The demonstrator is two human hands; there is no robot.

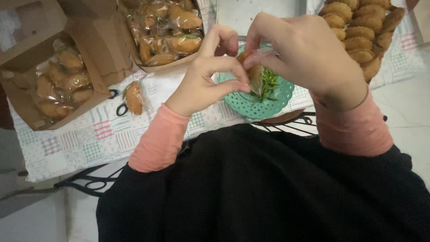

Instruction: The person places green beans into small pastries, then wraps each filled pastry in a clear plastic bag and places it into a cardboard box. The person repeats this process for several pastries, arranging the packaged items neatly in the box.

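My left hand [207, 77] and my right hand [304, 54] meet above a small teal perforated plate [251, 105]. Together they pinch a golden fried pastry in a clear plastic wrapper [254, 74], the left from the left side, the right from the top. Thin green chillies [268, 85] lie on the plate just under the pastry. Both wrists wear salmon-pink sleeves.
A brown cardboard box [27, 110] at the left holds wrapped pastries [62, 83]. Another open box of wrapped pastries [168, 31] stands at the back. Unwrapped pastries [358, 31] are piled at the top right. One wrapped pastry [133, 97] lies on the patterned tablecloth [89, 143].
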